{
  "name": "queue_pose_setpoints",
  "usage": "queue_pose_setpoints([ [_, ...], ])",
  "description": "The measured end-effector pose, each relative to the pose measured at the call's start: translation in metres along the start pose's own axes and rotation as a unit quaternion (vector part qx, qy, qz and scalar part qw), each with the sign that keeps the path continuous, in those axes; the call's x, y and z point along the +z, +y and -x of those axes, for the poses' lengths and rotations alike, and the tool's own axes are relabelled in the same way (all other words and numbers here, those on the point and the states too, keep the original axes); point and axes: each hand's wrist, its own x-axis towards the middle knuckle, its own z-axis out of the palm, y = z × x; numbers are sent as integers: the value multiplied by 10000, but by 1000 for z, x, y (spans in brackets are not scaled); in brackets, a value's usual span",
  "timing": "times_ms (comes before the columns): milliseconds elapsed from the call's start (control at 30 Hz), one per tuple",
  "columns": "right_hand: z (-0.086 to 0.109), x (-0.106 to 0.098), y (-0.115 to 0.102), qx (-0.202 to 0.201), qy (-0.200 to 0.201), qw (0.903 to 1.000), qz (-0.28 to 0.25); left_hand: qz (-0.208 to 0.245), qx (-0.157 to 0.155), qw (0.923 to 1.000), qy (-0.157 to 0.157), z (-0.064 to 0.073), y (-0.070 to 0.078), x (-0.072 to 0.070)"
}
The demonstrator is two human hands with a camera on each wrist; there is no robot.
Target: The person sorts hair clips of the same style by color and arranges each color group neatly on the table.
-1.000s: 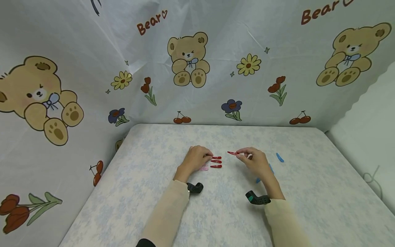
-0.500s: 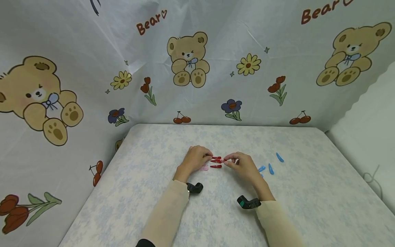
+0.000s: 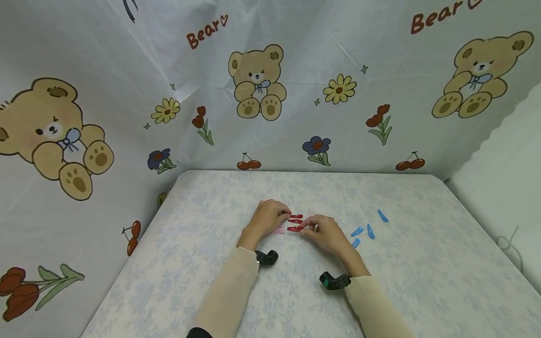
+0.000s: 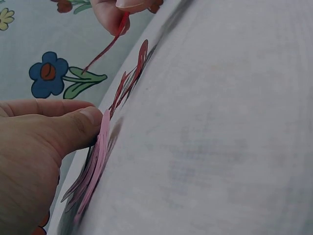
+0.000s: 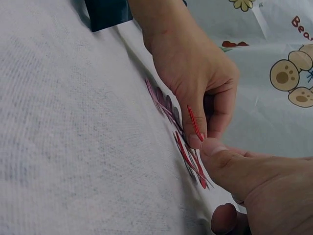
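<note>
My right hand (image 3: 324,232) pinches a red hair clip (image 5: 193,120) between thumb and finger, held above the table near the closest of the red hair clips (image 3: 296,221) lying in a short column. My left hand (image 3: 269,217) stays low on the left side of that column. Its thumb and forefinger tips meet beside the end of the pink hair clips (image 4: 100,152); whether they grip one is unclear. In the head view the left hand partly covers the pink clips (image 3: 279,230).
Several blue hair clips (image 3: 370,231) lie scattered on the pale patterned tabletop (image 3: 431,263), right of the right hand. A bear-print cloth (image 3: 287,141) hangs behind the table's far edge. Each wrist wears a black camera.
My right hand has come left and nearer the person, carrying the red hair clip from the far right of the column to its near end. The left hand has held its place.
</note>
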Motion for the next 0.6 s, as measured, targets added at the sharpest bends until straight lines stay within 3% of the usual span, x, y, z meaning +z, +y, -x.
queue_pose_setpoints([
  [600,0,5,2,-76,-152,9997,172,3,-35,10000,1,0,-1,1],
])
